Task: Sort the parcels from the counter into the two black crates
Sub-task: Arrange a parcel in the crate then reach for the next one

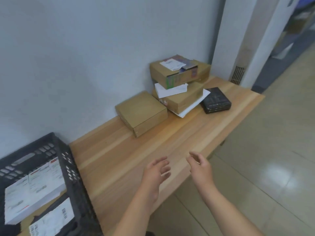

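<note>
Head view shows both hands over the front of the wood counter [129,160], w/ nothing in them. The left hand [157,170] has its fingers spread wide & loose. The right hand [201,166] is open too, fingers a bit curled, palm facing the left one. The parcels sit far back by the wall, well apart from the hands. The nearest is a flat brown box [141,113], lying alone. Right beside it is a stack: a lower brown box [184,99] on a white flat packet [190,108], w/ a white envelope [170,90] on it, & a top brown box [179,72] w/ a label & a torn-looking flap. A small black box [216,100] sits near the stack, on its right. One black crate [75,184] is at the left & has white parcels [34,191] in it already; the 2nd crate is not in view. So I think the job is partly done. The flat brown box looks stiff, prob. not heavy, & easy to grab w/ a hand on each side edge. The top box may be tricky, as its flap looks loose, so hold it from under. The envelope & white packet look thin & bendy & could slip off if the stack gets tipped.
</note>
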